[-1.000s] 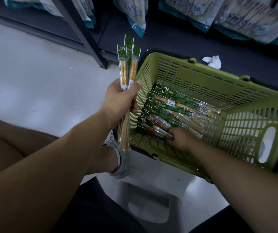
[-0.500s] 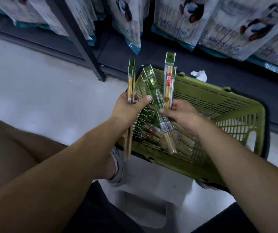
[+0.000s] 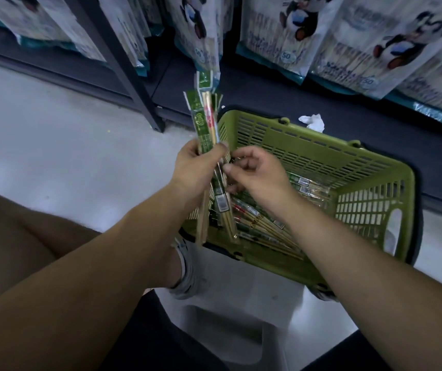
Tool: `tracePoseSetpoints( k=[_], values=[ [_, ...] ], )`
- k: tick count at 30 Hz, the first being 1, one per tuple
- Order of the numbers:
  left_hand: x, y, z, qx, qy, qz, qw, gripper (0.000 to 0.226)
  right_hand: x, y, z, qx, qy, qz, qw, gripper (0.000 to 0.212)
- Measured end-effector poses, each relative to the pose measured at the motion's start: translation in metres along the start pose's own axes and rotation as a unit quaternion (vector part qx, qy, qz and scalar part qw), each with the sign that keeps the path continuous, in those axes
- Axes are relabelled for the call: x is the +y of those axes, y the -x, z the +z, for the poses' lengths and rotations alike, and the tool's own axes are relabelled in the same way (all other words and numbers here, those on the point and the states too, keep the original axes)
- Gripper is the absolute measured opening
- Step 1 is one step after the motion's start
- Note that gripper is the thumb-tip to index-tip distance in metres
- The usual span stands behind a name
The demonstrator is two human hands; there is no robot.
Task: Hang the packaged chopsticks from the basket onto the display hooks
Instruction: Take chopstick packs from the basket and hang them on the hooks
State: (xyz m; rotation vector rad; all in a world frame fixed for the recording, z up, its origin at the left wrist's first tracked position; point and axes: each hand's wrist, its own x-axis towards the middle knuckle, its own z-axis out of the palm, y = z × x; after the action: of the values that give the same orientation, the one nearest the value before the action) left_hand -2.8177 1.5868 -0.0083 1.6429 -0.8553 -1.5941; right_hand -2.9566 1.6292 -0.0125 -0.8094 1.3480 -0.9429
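Observation:
My left hand grips a bundle of packaged chopsticks upright, green header cards on top and wooden tips hanging below my wrist. Just to its right, my right hand has curled fingers, with thumb and forefinger pinching the right edge of that bundle. Both hands hover over the near left corner of the green plastic basket on the floor. Several more chopstick packs lie on the basket's bottom, partly hidden by my right forearm. No display hook is plainly visible.
Large panda-printed bags hang along the dark shelving behind the basket. A dark shelf post slants down to the floor at left. A crumpled white paper lies on the base shelf. My shoe and a grey stool are below.
My right hand lifted packs out of the basket and brought them against the bundle in my left hand. The view tilted up toward the shelves.

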Motion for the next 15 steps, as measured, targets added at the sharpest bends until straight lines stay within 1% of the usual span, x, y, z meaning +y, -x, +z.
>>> tracePoseSetpoints(
  k=[1,2,3,4,6,7,10,11,13,15],
  values=[
    [0.002,-0.003,-0.003,0.014,-0.019,0.018,1.000,0.016,0.006,-0.003,-0.003,0.022,-0.029,0.019,0.999,0.014],
    [0.004,-0.006,-0.006,0.022,-0.031,0.029,0.999,0.017,0.015,-0.006,-0.008,0.038,-0.029,0.043,0.998,0.009],
    [0.006,-0.008,-0.009,0.020,-0.031,0.031,0.999,0.018,0.026,-0.010,-0.016,0.048,0.012,0.068,0.996,0.007],
    [0.007,-0.010,-0.012,0.012,-0.022,0.026,0.999,0.019,0.039,-0.012,-0.025,0.047,0.092,0.093,0.990,0.006],
    [0.005,-0.012,-0.017,-0.002,-0.012,0.016,1.000,0.020,0.071,-0.015,-0.045,0.030,0.271,0.124,0.954,0.009],
    [0.003,-0.012,-0.018,-0.005,-0.016,0.015,1.000,0.020,0.088,-0.015,-0.054,0.029,0.330,0.131,0.935,0.013],
    [-0.001,-0.015,-0.022,-0.020,-0.029,0.006,0.999,0.023,0.122,-0.013,-0.070,0.048,0.434,0.132,0.890,0.033],
    [-0.001,-0.017,-0.022,-0.028,-0.029,0.002,0.999,0.024,0.130,-0.013,-0.072,0.039,0.468,0.135,0.873,0.042],
    [-0.002,-0.020,-0.023,-0.039,-0.027,0.000,0.999,0.024,0.142,-0.016,-0.073,-0.003,0.531,0.151,0.834,0.063],
    [-0.002,-0.021,-0.021,-0.042,-0.028,0.004,0.999,0.024,0.151,-0.020,-0.072,-0.037,0.574,0.166,0.801,0.080]
  ],
)
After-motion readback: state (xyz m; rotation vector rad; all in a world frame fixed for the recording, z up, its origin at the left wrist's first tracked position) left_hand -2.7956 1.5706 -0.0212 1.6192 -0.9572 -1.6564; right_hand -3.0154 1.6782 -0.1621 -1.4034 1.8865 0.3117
